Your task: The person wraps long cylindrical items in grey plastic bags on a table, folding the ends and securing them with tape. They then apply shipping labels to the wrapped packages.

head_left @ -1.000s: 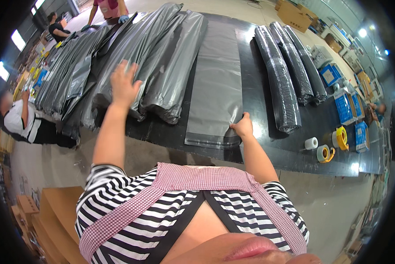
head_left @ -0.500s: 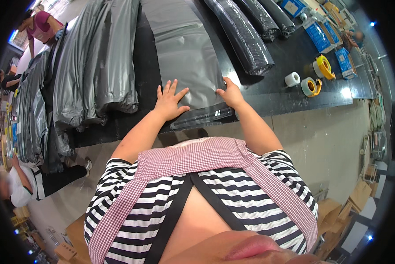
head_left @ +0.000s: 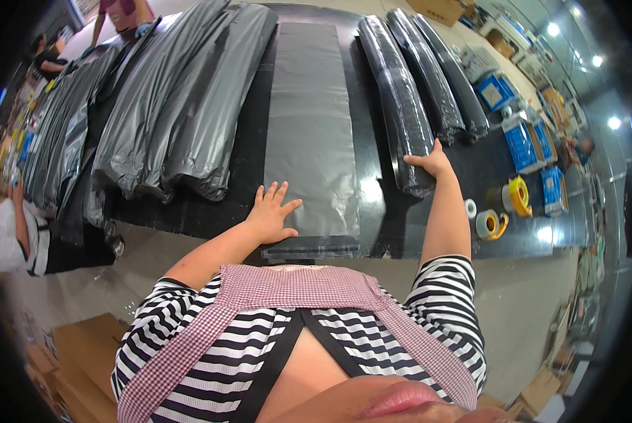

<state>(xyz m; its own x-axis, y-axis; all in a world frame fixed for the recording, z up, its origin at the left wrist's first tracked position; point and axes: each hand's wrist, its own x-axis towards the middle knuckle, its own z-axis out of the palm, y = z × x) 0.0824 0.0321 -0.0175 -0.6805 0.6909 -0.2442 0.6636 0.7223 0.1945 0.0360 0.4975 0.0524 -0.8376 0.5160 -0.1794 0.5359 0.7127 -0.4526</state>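
A long grey plastic bag [head_left: 309, 144] lies flat on the black table, its near end a darker strip close to the table's front edge. My left hand [head_left: 272, 217] rests with fingers spread on the bag's left near side. On the right, my right hand [head_left: 432, 163] grips the near end of a black roll in clear plastic wrap [head_left: 393, 99]. The thumb lies over its top; the other fingers are partly hidden on its right side. This roll is the leftmost of three wrapped rolls lying side by side.
Large grey plastic-covered bundles [head_left: 203, 134] lie on the left of the black table [head_left: 245, 162]. At the right are a white roll [head_left: 469, 209], tape rolls [head_left: 486, 224] with yellow parts and blue boxes [head_left: 524, 144]. Other people are at the left, and one at the far right.
My right hand has left the bag's right edge and moved right onto the wrapped roll. My left hand stays spread on the bag. The view has shifted, showing more of the table's far side.
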